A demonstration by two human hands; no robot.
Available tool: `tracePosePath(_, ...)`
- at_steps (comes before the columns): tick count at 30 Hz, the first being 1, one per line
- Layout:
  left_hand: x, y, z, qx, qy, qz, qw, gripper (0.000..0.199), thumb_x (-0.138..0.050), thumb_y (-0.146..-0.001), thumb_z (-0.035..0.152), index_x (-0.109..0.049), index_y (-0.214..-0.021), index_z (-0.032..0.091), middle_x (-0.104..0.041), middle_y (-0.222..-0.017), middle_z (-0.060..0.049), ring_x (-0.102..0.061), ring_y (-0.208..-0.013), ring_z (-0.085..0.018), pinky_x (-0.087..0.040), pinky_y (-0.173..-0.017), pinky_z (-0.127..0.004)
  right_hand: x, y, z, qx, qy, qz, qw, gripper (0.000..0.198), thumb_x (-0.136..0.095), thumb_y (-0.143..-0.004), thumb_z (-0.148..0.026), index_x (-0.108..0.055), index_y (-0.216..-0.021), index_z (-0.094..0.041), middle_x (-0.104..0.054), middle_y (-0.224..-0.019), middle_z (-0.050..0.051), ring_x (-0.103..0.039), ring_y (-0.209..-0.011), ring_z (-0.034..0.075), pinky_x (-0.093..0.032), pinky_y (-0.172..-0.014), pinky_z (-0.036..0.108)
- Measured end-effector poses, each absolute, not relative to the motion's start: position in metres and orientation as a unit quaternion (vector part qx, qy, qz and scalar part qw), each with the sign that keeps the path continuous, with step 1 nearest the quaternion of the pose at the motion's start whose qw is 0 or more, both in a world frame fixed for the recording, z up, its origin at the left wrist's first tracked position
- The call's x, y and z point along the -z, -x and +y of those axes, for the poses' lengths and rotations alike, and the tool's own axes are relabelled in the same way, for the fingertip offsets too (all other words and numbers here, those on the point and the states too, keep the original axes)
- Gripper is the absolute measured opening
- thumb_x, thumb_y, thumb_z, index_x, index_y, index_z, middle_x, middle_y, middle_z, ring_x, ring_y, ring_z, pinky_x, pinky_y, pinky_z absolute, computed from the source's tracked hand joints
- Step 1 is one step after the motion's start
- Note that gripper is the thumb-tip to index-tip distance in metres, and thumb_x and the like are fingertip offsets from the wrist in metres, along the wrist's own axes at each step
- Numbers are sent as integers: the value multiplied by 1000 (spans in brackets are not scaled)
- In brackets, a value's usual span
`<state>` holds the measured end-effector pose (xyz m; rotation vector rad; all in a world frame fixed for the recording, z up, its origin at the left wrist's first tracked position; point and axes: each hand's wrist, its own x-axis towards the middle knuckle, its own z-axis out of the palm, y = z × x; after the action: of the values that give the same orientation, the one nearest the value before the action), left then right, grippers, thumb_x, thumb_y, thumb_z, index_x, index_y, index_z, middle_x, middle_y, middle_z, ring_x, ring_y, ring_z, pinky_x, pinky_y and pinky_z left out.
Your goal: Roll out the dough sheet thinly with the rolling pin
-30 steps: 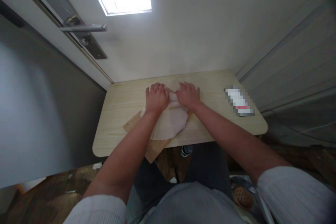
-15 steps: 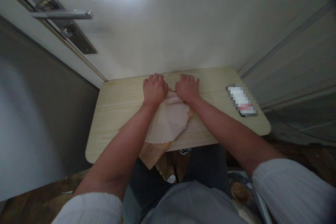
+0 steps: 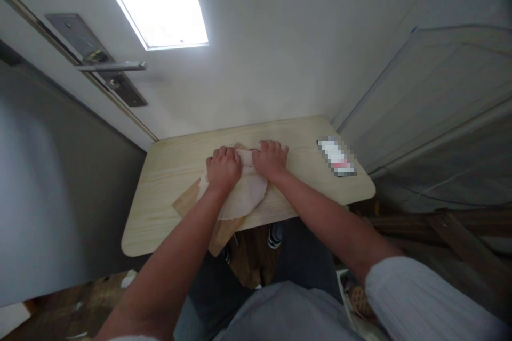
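A thin, pale sheet [image 3: 245, 194] with a wavy edge lies on the tabletop, its material hard to tell. Beneath it a brown sheet, like kraft paper [image 3: 226, 232], sticks out at the left and hangs past the table's near edge. My left hand [image 3: 224, 169] is closed on the far left part of the pale sheet, knuckles up. Close by on the right, my right hand [image 3: 271, 159] grips the same far end with curled fingers. A short folded strip of the sheet shows between the thumbs. My palms hide what lies under them.
The small wooden table [image 3: 160, 181] stands against a white door with a metal handle [image 3: 114, 66] and a bright window. A phone-like item [image 3: 336, 157], blurred out, lies at the table's right end. Below, a shoe [image 3: 274, 235] and a woven round object [image 3: 360, 301] show.
The camera view has shifted, so the table sits lower and further left. The gap between my hands is wider, showing more of the pale sheet; more brown sheet shows at the left.
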<state>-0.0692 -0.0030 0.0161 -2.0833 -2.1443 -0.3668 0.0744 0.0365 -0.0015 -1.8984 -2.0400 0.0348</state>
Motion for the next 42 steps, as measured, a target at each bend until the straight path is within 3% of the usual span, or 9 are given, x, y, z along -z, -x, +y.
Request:
tracePosePath(5, -12, 62, -27, 136, 662, -733, 82, 44, -27, -102, 40, -60, -124, 19, -62, -130, -15, -53, -121, -31, -27, -112, -59, 0, -79, 23, -17, 681, -709, 184, 50, -44, -95, -49, -58, -130, -17, -57, -136, 18, -46, -125, 35, -24, -107, 62)
tracePosePath(10, -10, 61, -39, 143, 644, -747, 84, 51, -25, -102, 47, -57, -129, 18, -58, -138, -16, -47, -129, -33, -18, -115, -66, -2, -76, 14, -12, 677, -710, 192, 50, -37, -99, -51, -58, -129, -17, -58, -135, 19, -47, -124, 34, -24, -107, 61)
tracePosePath(18, -7, 71, -8, 131, 647, -749, 52, 50, -25, -101, 46, -54, -135, 22, -55, -143, -13, -45, -131, -32, -28, -110, -64, 6, -69, 24, -3, 647, -739, 188, 53, -35, -99, -54, -57, -133, -20, -55, -140, 16, -42, -129, 35, -19, -110, 61)
tracePosePath(23, -6, 80, 13, 126, 659, -740, 48, 49, -26, -101, 46, -55, -134, 25, -57, -139, -12, -48, -128, -32, -34, -106, -59, 6, -63, 48, -3, 639, -746, 189, 51, -37, -99, -53, -60, -129, -20, -60, -134, 15, -46, -126, 34, -22, -108, 60)
tracePosePath(34, -13, 91, 55, 107, 677, -727, 29, 54, -20, -101, 45, -64, -116, 19, -64, -119, -15, -55, -114, -33, -42, -94, -49, 0, -51, 94, -34, 650, -748, 130, 59, -33, -97, -58, -65, -122, -14, -61, -128, 21, -49, -121, 37, -29, -103, 61)
tracePosePath(42, -10, 98, 75, 96, 679, -727, 20, 59, -14, -102, 46, -62, -119, 17, -61, -121, -18, -53, -115, -33, -42, -91, -45, -1, -44, 116, -41, 653, -746, 121, 64, -32, -97, -60, -62, -125, -10, -58, -130, 24, -47, -124, 39, -31, -103, 62)
